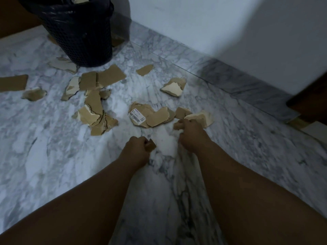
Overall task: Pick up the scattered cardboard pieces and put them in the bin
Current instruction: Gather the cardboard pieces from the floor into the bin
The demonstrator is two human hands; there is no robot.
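Note:
Several torn brown cardboard pieces lie scattered on the marble floor. One cluster point(93, 112) lies left of centre, and a piece with a white barcode label point(137, 116) sits in the middle. My left hand point(137, 147) is closed around a small cardboard scrap point(151, 146). My right hand point(190, 131) is closed, its fingers pinching the edge of a cardboard piece point(201, 117) on the floor. The black mesh bin point(77, 30) with a black liner stands at the top left, cardboard showing at its rim.
A white wall point(212, 23) with a marble skirting point(238, 82) runs along the right. Dark wooden furniture point(311, 99) stands at the far right edge. More cardboard lies at the bin's base and at the left edge point(12, 83).

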